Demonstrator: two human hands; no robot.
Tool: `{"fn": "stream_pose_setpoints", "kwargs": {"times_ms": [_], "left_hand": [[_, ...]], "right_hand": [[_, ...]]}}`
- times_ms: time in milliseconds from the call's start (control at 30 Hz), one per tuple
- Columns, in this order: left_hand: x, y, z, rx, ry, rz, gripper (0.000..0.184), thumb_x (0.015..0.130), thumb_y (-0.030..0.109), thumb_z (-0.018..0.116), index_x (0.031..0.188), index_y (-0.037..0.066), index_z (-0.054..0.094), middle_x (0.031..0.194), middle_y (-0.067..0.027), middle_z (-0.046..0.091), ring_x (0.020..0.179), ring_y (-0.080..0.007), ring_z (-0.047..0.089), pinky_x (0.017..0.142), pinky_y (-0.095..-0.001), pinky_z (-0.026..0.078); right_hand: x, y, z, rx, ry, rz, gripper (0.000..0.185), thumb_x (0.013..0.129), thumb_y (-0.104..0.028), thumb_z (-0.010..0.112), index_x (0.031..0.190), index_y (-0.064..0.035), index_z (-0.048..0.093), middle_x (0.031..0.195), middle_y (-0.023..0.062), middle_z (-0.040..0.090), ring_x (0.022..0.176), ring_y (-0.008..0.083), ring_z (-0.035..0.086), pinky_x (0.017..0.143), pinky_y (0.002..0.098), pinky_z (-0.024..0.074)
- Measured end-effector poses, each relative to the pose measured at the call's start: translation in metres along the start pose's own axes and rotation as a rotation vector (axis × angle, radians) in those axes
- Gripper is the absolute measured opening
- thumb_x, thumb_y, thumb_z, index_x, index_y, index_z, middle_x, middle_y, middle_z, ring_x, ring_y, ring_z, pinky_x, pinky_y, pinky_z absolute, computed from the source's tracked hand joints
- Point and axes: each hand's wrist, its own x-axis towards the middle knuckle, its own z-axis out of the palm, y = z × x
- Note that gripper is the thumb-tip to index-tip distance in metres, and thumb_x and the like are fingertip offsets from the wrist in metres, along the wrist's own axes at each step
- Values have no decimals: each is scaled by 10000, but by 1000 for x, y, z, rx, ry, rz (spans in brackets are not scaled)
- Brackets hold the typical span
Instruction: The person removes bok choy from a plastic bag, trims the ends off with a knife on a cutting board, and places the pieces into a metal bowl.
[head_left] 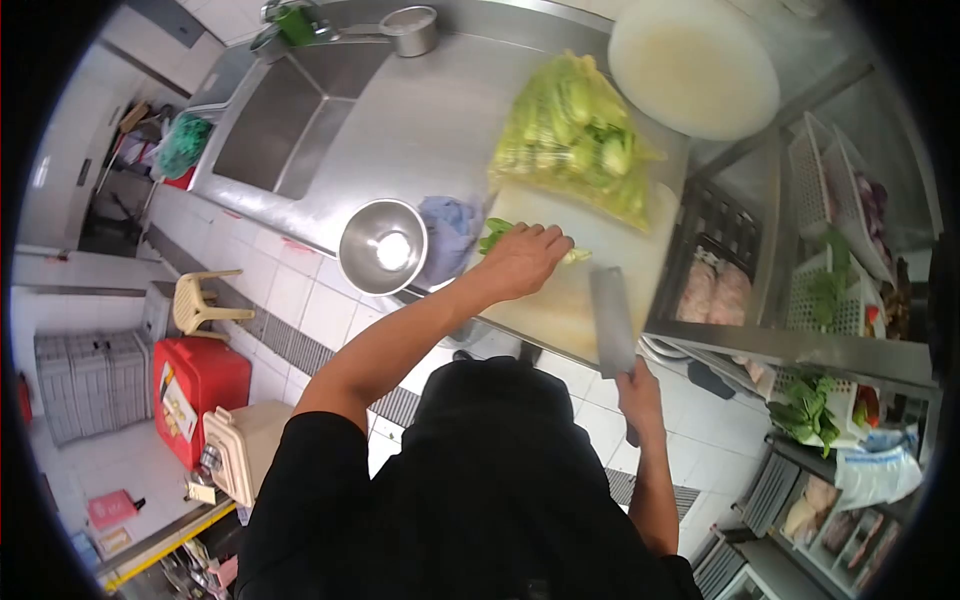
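Observation:
My right hand (640,398) grips the handle of a cleaver (612,318), whose broad blade lies over the right part of the white cutting board (545,312). On the board, my left hand (525,262) is closed over a bok choy (493,236); its green leaves stick out on the left and a pale end shows to the right of the fingers. The blade is apart from the bok choy. Just beyond the board's middle, a yellow see-through plastic bag (575,140) full of bok choy rests partly on the board.
Left of the board are a steel bowl (383,247) and a bluish cloth (448,235). A sink (285,130) and a steel pot (409,32) lie farther left. A round white board (693,68) stands at the back. Shelves with vegetable baskets (835,290) line the right.

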Motion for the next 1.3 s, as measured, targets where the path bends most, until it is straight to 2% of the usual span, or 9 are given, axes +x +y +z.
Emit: {"fn": "stream_pose_setpoints", "kwargs": {"times_ms": [67, 233, 333, 400, 467, 567, 733, 967, 1300], "left_hand": [[-34, -15, -42, -108, 212, -103, 337, 886, 65, 604, 1221, 53, 639, 1134, -153, 687, 1036, -362, 673, 882, -484, 521], [-152, -103, -66, 226, -50, -525, 323, 866, 98, 658, 1186, 72, 625, 1164, -148, 679, 1048, -374, 677, 879, -510, 518], [-166, -106, -51, 289, -1, -471, 487, 851, 144, 720, 1321, 94, 602, 1234, -135, 664, 1123, -351, 652, 953, -501, 502], [-135, -91, -68, 192, 165, -436, 569, 840, 161, 758, 1389, 127, 613, 1257, -129, 664, 1150, -352, 630, 988, -480, 503], [-78, -71, -80, 78, 271, -368, 495, 857, 134, 747, 1343, 117, 653, 1256, -132, 663, 1148, -368, 628, 985, -466, 510], [21, -52, -78, -56, 501, -151, 313, 886, 72, 713, 1195, 109, 751, 1209, -134, 673, 1108, -369, 630, 962, -452, 523], [139, -53, -52, 102, 527, -194, 323, 891, 182, 730, 1212, 148, 733, 1287, -142, 629, 1105, -366, 619, 892, -489, 540], [161, -44, -47, 212, 518, -336, 490, 911, 248, 735, 1381, 150, 637, 1343, -204, 587, 1173, -423, 588, 963, -499, 539], [164, -59, -70, 143, 347, -454, 493, 852, 45, 693, 1337, 126, 669, 1234, -172, 593, 1037, -406, 665, 820, -501, 583]], "right_hand": [[4, 5, 2, 5, -6, -21, 314, 965, -170, 572, 1231, -6, 607, 863, 244, 718, 754, 362, 719, 688, 462, 535], [10, 14, 3, 90, -27, 7, 322, 959, -162, 559, 1232, 2, 605, 831, 206, 716, 685, 278, 701, 633, 415, 534], [19, 16, 3, 45, -10, -40, 328, 958, -173, 561, 1229, 8, 601, 825, 217, 715, 669, 313, 709, 655, 437, 549], [18, -1, -3, 59, -20, 14, 323, 958, -176, 559, 1219, 11, 600, 825, 221, 716, 686, 331, 717, 670, 446, 551], [18, -9, -9, 9, -81, 36, 394, 948, -224, 581, 1243, 38, 577, 997, 332, 718, 966, 508, 697, 846, 537, 549], [23, 2, 0, 36, -35, -11, 338, 949, -210, 573, 1195, 20, 594, 863, 264, 719, 752, 403, 723, 714, 476, 553], [18, -10, -5, 15, -50, 20, 352, 943, -216, 580, 1198, 26, 595, 968, 301, 720, 940, 479, 702, 832, 510, 541], [15, -7, -2, 109, -24, 24, 331, 942, -244, 570, 1139, 21, 586, 986, 323, 715, 968, 524, 681, 877, 569, 533], [22, -3, -4, 97, -62, -15, 377, 948, -259, 563, 1190, 29, 581, 1032, 320, 718, 989, 519, 677, 900, 572, 526]]}}
